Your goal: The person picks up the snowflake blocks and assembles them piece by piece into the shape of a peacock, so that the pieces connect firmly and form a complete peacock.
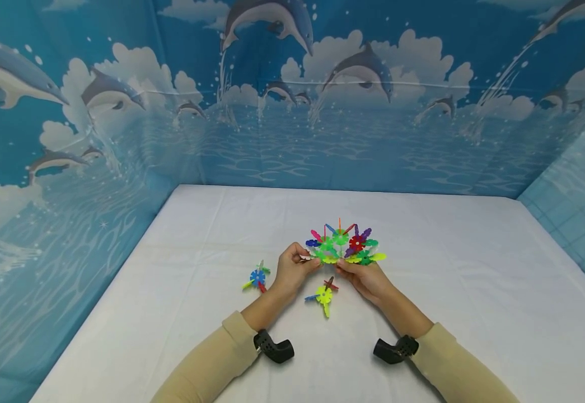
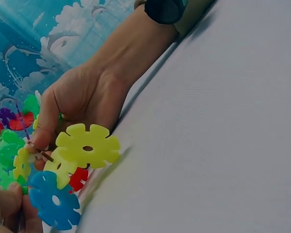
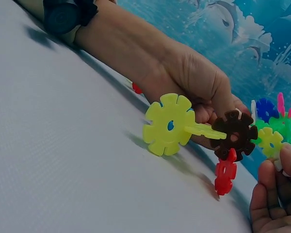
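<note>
A multicoloured build of interlocking snowflake discs (image 1: 340, 237) is held up between both hands, with green, red, purple and pink discs along it. My left hand (image 1: 292, 270) pinches its near left edge between thumb and fingers. On the near right edge, my right hand (image 1: 370, 280) grips it, thumb on the near side. In the left wrist view, part of the build (image 2: 9, 150) is hidden behind the left hand (image 2: 82, 102). The right wrist view shows the right hand (image 3: 199, 87) partly behind a brown disc (image 3: 234, 136) of a nearer cluster.
A small disc cluster with a yellow centre (image 1: 324, 295) lies on the white tabletop (image 1: 211, 347) between the forearms. Another, with a blue centre (image 1: 257, 277), lies left of the left hand. A dolphin-print curtain (image 1: 292, 145) surrounds the table's far and side edges.
</note>
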Tool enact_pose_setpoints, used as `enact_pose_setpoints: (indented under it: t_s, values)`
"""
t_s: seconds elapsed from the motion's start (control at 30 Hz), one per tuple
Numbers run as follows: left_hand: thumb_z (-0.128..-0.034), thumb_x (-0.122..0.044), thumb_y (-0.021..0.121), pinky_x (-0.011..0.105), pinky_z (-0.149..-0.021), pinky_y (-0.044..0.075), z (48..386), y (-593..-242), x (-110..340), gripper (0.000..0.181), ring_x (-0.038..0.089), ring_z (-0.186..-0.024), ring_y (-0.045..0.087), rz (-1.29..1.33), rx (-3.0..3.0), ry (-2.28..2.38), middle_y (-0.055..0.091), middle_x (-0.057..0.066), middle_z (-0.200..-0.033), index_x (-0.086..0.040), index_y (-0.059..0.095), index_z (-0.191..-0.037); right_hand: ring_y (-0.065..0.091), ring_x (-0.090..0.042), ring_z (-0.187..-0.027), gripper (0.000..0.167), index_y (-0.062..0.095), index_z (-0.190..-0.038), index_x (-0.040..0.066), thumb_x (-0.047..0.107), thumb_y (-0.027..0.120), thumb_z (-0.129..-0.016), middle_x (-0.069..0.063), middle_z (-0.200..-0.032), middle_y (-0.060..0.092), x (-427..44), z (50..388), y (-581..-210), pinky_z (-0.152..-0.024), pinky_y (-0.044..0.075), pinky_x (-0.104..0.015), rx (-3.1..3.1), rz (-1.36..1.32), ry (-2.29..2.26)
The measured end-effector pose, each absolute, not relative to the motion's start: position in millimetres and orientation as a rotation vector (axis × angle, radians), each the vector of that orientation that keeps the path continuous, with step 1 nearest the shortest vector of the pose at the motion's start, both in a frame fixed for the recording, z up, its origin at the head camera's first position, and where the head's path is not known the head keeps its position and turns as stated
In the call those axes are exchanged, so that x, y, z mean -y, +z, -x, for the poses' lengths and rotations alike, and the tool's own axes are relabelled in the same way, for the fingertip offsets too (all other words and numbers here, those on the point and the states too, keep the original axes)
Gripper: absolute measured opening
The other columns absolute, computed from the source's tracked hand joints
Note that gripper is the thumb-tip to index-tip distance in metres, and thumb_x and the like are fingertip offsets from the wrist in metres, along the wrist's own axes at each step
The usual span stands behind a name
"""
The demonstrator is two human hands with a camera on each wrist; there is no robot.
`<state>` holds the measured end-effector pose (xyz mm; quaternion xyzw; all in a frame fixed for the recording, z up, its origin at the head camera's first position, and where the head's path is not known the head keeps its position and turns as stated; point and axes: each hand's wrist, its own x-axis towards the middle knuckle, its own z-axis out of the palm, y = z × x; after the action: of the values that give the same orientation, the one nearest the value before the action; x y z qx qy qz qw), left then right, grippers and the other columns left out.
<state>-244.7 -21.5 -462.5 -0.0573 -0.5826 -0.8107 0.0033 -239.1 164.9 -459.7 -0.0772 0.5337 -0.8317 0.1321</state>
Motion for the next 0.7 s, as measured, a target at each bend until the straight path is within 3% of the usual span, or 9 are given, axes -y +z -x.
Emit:
enact_pose_setpoints:
  t_s: [0.4, 0.7]
  values:
    - [-0.0791, 0.017, 0.068, 0.017, -0.061, 0.05, 244.3, -465.9, 18.8, 0.026, 0.007, -0.063, 0.057, 0.134, 1.856, -2.453, 0.055, -0.002, -0.067, 0.006, 0.046, -0.081, 0.066, -0.014, -0.086, 0.021, 0.062, -0.103, 0.012, -0.007, 0.055, -0.095, -0.001, -0.092, 0.068, -161.7, 239.3, -460.5, -0.081, 0.054, -0.027, -1.566, 0.197, -2.414]
    - [-0.0827, 0.017, 0.065, 0.024, -0.072, 0.055, 246.2, -463.7, 19.1, 0.026, 0.01, -0.069, 0.063, 0.125, 1.825, -2.555, 0.057, 0.001, -0.069, -0.002, 0.047, -0.082, 0.066, -0.015, -0.083, 0.017, 0.065, -0.102, 0.011, -0.001, 0.055, -0.098, -0.004, -0.091, 0.07, -162.4, 239.6, -460.3, -0.082, 0.054, -0.027, -1.519, 0.165, -2.421]
